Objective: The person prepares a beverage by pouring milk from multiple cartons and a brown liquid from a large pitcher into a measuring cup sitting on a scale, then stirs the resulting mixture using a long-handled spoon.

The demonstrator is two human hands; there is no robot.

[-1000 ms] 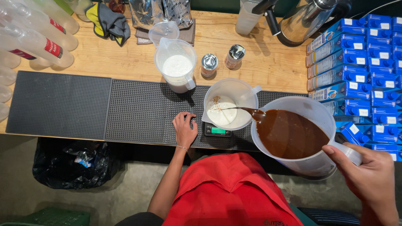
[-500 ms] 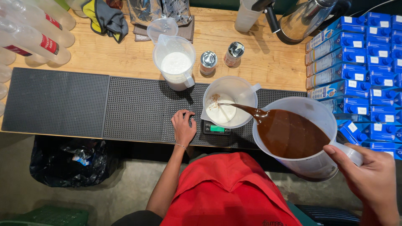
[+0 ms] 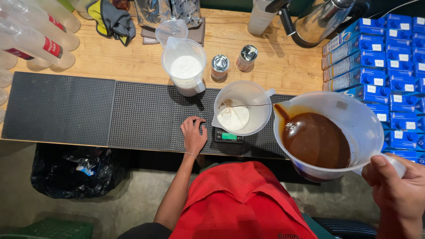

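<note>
My right hand grips the handle of a large clear plastic jug of brown liquid, held level over the counter's front edge at the right. A second clear jug stands on a small digital scale and holds white liquid with a brown patch; a thin brown thread hangs across it from the big jug's spout. My left hand rests flat on the black rubber bar mat, just left of the scale. I wear a red apron.
A jug of white liquid stands behind the mat, with two small tins beside it. Blue cartons are stacked at the right, clear bottles lie at the left, a metal kettle at the back. A black rubbish bag sits below.
The steady brown stream from the big jug into the jug on the scale has thinned to a thread as my right hand tipped the jug back level. My left hand stayed put.
</note>
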